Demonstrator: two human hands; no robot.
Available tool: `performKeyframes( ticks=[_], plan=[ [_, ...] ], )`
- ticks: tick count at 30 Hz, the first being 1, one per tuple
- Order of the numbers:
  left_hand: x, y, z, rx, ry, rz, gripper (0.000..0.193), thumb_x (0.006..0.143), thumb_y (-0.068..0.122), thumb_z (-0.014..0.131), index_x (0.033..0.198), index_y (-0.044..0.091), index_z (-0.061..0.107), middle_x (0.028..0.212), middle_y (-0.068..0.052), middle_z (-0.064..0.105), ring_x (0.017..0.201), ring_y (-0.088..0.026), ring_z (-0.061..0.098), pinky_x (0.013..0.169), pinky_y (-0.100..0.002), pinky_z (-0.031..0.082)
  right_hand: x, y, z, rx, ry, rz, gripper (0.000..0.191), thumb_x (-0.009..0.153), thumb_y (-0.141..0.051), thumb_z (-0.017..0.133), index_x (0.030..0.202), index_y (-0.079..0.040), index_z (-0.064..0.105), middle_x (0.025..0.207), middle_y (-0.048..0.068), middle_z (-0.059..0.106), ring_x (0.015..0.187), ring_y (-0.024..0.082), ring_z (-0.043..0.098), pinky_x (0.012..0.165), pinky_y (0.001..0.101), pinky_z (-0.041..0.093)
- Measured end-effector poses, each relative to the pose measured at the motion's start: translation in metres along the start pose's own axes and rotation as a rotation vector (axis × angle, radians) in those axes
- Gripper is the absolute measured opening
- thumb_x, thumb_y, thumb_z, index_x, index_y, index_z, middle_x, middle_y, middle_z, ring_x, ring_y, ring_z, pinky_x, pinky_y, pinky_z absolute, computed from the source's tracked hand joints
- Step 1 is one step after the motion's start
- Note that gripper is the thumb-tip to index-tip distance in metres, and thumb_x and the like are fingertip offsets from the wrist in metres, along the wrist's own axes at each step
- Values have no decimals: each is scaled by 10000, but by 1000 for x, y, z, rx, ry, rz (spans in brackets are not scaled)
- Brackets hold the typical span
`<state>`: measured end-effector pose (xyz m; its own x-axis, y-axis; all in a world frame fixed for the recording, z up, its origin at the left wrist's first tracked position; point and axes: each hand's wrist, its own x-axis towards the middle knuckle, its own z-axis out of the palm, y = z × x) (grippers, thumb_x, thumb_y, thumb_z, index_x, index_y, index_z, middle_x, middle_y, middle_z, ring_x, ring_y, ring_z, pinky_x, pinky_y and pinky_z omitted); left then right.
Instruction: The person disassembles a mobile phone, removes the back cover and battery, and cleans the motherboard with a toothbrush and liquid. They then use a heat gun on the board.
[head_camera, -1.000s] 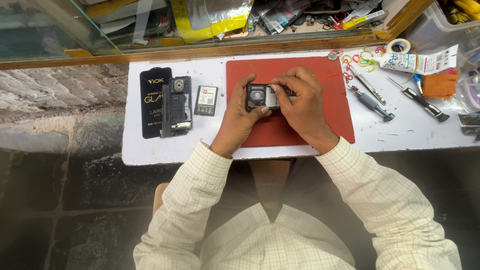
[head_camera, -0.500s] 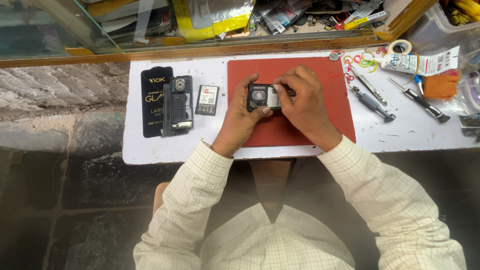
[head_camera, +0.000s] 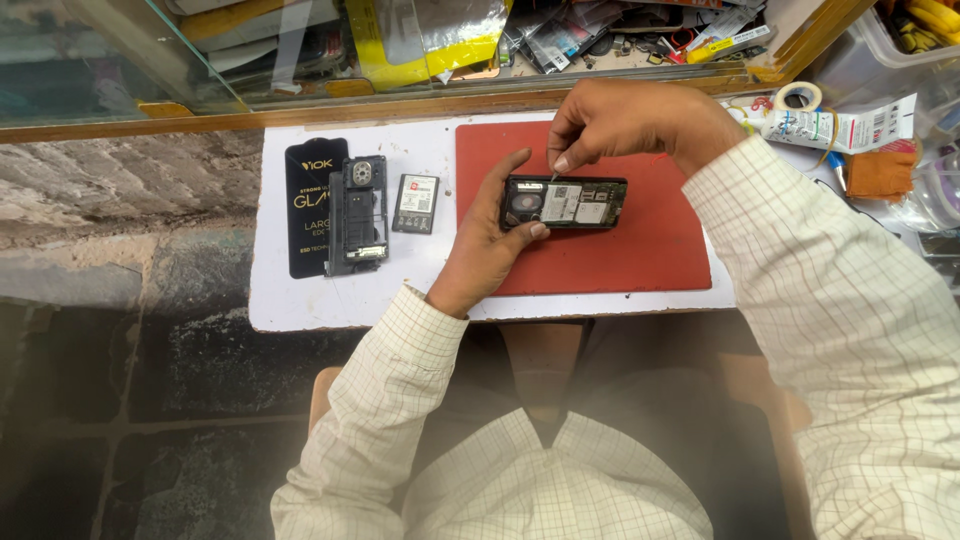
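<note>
Head view, looking down on a repair bench. A white board carries a red mat on the person's right half. To the left of the mat lie three things in a row: a black flat package, a black back cover overlapping its right edge, and a small battery just beside the cover and apart from the mat.

The opened phone sits over the upper middle of the mat, its inside facing up, its long axis running left to right across the person's front. Whether it rests on the mat or is lifted slightly off it cannot be told.

The left hand comes from below and grips the phone's left end, thumb on the near edge, fingers curled round the far edge. The right hand comes from above and to the right, fingertips pinched closed on a thin tool whose tip meets the phone's far edge near its left end; the tool is too small to identify. Both hands touch the phone; the left bears it, the right works from the far side.

At the far right, beyond the mat, lie a tape roll, a white tube and an orange cloth.
</note>
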<state>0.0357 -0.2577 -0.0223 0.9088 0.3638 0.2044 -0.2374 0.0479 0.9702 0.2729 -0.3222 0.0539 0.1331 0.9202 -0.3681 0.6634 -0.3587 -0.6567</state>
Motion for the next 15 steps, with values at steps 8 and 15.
performKeyframes(
  ticks=[8,15],
  plan=[
    [-1,-2,-1,41,14,44,845,909,-145,659,1611,99,256,1283,-74,560,1147,-115,578,1018,-266,519,-6,-1,8,-74,117,-21,192,828,-144,794,981,-28,801,892,78,798,833,166,710,769,328,548],
    [2,-13,-5,-247,121,-57,745,953,-57,643,1583,69,265,1194,-117,634,1087,-158,652,939,-297,602,-52,38,25,330,166,-204,213,878,-121,760,1052,1,766,955,54,780,901,116,698,855,292,555]
  ],
)
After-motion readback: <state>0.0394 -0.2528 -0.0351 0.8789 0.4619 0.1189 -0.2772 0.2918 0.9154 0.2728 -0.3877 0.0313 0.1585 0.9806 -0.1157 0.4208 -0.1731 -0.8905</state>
